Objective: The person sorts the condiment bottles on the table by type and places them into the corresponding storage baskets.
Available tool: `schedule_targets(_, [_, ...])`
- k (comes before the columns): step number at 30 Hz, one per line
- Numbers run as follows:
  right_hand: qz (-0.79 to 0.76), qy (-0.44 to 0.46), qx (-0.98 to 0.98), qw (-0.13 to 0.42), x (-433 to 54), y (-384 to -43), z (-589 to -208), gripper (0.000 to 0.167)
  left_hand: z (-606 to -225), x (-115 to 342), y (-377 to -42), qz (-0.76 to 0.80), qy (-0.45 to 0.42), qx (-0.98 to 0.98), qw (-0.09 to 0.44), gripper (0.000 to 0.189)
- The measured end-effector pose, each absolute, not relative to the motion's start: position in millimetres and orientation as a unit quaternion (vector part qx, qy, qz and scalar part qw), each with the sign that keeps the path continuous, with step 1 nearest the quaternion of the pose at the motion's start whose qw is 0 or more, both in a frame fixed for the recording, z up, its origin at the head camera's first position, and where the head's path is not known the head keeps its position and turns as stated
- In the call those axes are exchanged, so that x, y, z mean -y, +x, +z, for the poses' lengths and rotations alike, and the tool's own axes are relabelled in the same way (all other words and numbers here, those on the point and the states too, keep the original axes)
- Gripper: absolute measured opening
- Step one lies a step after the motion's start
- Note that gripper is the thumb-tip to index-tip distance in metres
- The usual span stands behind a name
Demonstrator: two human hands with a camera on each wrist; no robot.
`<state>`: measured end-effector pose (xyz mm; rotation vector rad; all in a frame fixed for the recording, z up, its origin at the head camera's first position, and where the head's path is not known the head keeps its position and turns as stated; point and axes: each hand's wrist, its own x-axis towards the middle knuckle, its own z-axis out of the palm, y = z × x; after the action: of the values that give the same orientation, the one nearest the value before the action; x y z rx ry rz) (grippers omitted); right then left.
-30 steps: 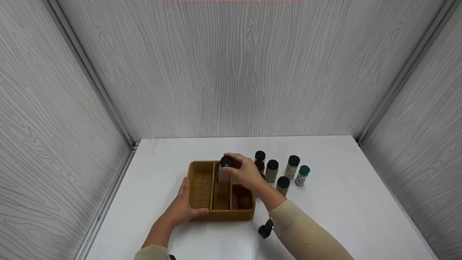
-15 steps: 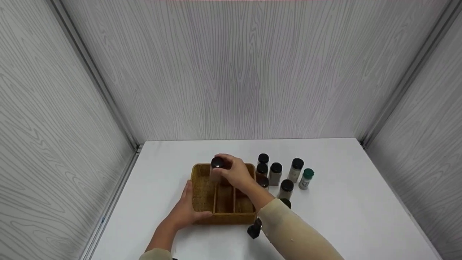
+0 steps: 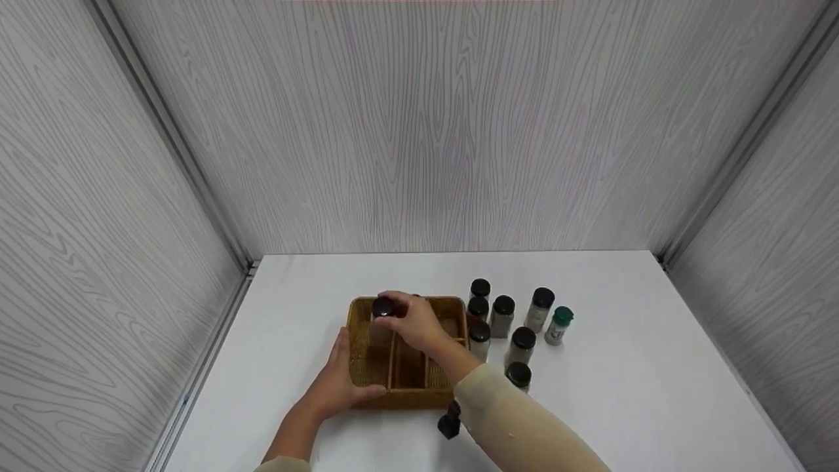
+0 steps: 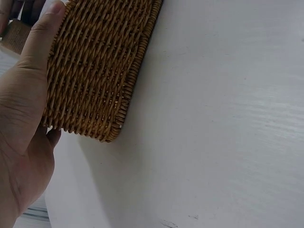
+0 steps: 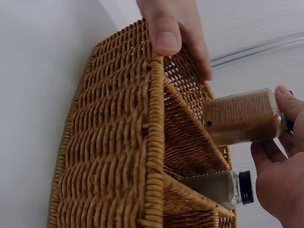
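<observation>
A brown wicker basket [image 3: 419, 398] with divided compartments sits on the white table. My left hand [image 3: 337, 387] holds its front left corner, thumb on the front rim and fingers along the left side. With thumb and fingers, my right hand [image 3: 414, 324] grips a spice jar [image 5: 242, 116] just below its black cap. That jar, full of brown powder, is at the left compartment, its lower end inside the rim. Another black-capped spice jar [image 5: 213, 187] stands in the middle compartment, mostly hidden by my right hand in the head view.
Right of the basket stand several black-capped spice jars [image 3: 502, 318] and a green-capped shaker [image 3: 558, 326]. The nearest jar [image 3: 479, 339] is close to the basket's right wall. Grey wood-grain panels [image 3: 419, 131] enclose the table at the back and sides.
My right hand has carried the spice jar left from over the middle compartment to the left one, then lower and slightly towards me. My left hand keeps its hold on the basket.
</observation>
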<state>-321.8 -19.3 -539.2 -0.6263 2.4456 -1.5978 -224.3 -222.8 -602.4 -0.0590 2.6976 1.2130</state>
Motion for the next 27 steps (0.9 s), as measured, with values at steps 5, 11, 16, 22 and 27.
schedule_targets(5, [-0.5,-0.226,-0.833,0.07,23.9,-325.6,-542.5,0.056,-601.8,225.3,-226.7,0.406,-0.015,-0.91,0.085,0.151])
schedule_targets(11, [-0.425,-0.226,-0.873,0.071,26.5,-330.0,-540.2,0.058,-601.8,225.2,-228.6,0.406,-0.016,-0.909,0.089,0.152])
schedule_targets(16, [-0.404,-0.22,-0.885,0.068,28.3,-335.4,-540.0,0.054,-603.8,225.6,-227.2,0.41,-0.015,-0.907,0.09,0.152])
schedule_targets(22, [-0.39,-0.224,-0.891,0.062,32.4,-341.2,-541.6,0.054,-604.9,225.1,-224.7,0.417,-0.018,-0.904,0.089,0.152])
schedule_targets(27, [-0.376,-0.225,-0.898,0.051,37.1,-343.7,-542.6,0.056,-603.2,224.9,-222.3,0.418,-0.018,-0.904,0.086,0.151])
